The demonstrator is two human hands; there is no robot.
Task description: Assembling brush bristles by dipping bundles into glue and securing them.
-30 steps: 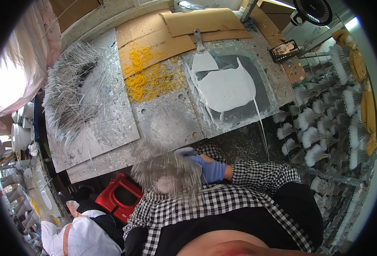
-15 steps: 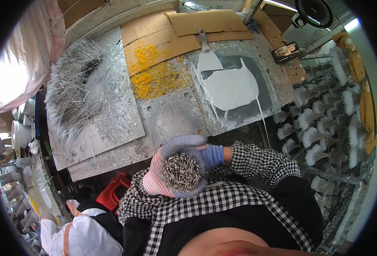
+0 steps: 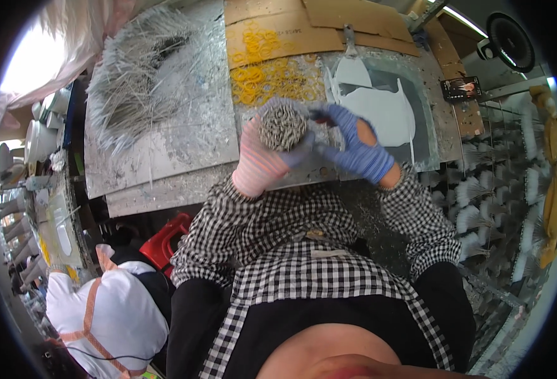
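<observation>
My left hand point(image 3: 256, 158), in a pink and grey striped glove, is closed around a thick round bundle of thin grey strands point(image 3: 283, 128). The bundle's blunt ends face up. To its right is my right hand point(image 3: 359, 146) in a blue striped glove, thumb and forefinger apart and pointing at the bundle; whether the fingertips touch it is hard to tell. Both hands are over the near edge of the worktable point(image 3: 196, 161). Beyond them lie many yellow rubber bands point(image 3: 259, 82).
A heap of loose thin strands point(image 3: 124, 88) covers the table's left. White paste point(image 3: 382, 114) and a scraper point(image 3: 352, 66) lie on a grey plate at right. White tufted bundles point(image 3: 480, 189) hang on a rack. A red stool point(image 3: 165, 243) and a person in white point(image 3: 111, 316) are at lower left.
Both hands have moved forward from near my chest to over the table edge, the bundle with them. My right hand has come away from behind the bundle to its right side.
</observation>
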